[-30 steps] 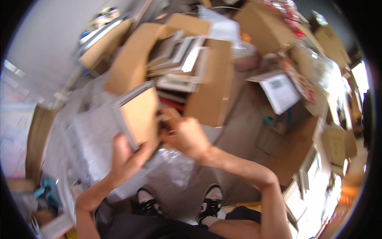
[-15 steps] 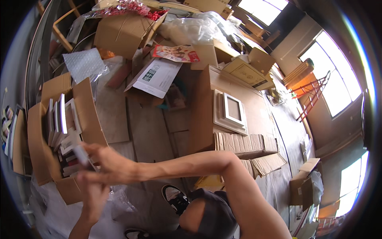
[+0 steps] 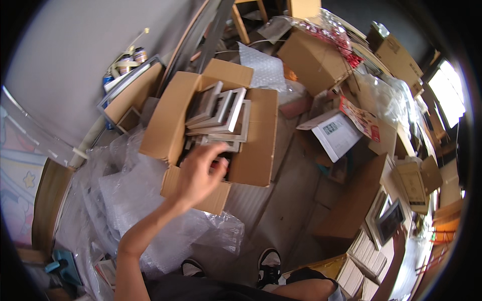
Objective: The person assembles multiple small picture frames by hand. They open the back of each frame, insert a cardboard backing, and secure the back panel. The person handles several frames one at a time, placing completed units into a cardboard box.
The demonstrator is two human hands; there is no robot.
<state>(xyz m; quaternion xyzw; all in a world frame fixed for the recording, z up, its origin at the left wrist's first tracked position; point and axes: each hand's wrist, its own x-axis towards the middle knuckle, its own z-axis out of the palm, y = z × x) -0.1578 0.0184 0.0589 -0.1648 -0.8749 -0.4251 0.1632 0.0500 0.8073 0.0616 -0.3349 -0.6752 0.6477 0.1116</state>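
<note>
A cardboard box (image 3: 168,118) with raised flaps stands left of centre, with several white and grey picture frames (image 3: 221,113) leaning inside. My left hand (image 3: 198,173) is over the box's near end, beside the lower frames. Its thumb and fingers are apart, and I see nothing held between them. At the far right, my right hand (image 3: 399,235) is small and dim at the lower edge of a dark-centred picture frame (image 3: 389,221), gripping it. That frame tilts over a pale frame (image 3: 373,215) lying on a large brown carton (image 3: 351,210).
Clear bubble wrap (image 3: 135,195) spreads on the floor left of my feet. Flattened cardboard pieces (image 3: 359,261) lie at the lower right. Beyond are a white flat carton (image 3: 336,133), an open carton (image 3: 314,60) with red tinsel, and boards (image 3: 135,93) against the wall.
My view has turned left. Both hands were together at the box around a blurred frame; now my right hand is away at the carton with a frame, while my left stays over the box.
</note>
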